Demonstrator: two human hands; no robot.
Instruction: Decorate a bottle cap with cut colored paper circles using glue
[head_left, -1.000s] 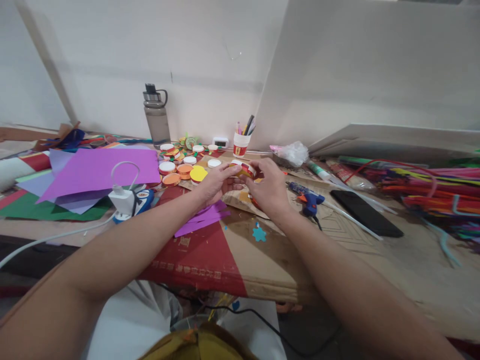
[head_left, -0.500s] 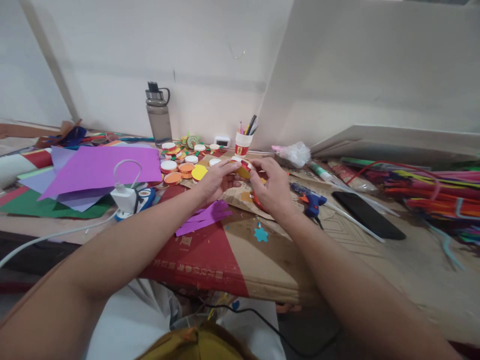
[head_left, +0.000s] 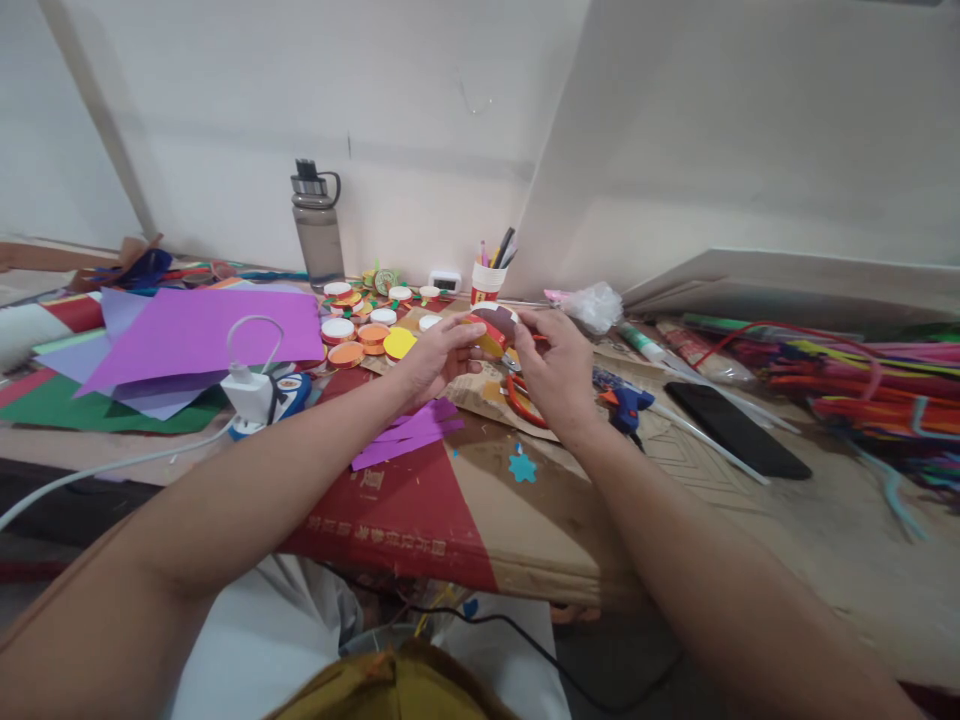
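Note:
Between my hands is a short round paper piece [head_left: 489, 338], red and yellow on its side, with a white rim and a dark inside; it looks like the cut-off bottom of a paper cup. My left hand [head_left: 439, 362] pinches its left edge. At its right edge, the fingers of my right hand [head_left: 556, 368] are closed on it, partly hiding it. Orange-handled scissors [head_left: 523, 402] lie just below my right hand. Purple paper strips [head_left: 409, 432] lie below my left hand, and a blue paper snowflake shape [head_left: 522, 465] is nearer me.
Several round paper pieces [head_left: 346, 355] sit left of my hands. Behind stand a water bottle [head_left: 319, 235] and a cup of pens [head_left: 487, 282]. A blue glue gun [head_left: 626, 402], a black phone [head_left: 735, 430] and pipe cleaners [head_left: 885, 375] lie right; purple paper [head_left: 202, 335] and a white plug [head_left: 251, 395] left.
The round paper piece has been turned and tilted in my hands, so its dark inside now shows. My right hand has shifted slightly right, uncovering more of the scissors.

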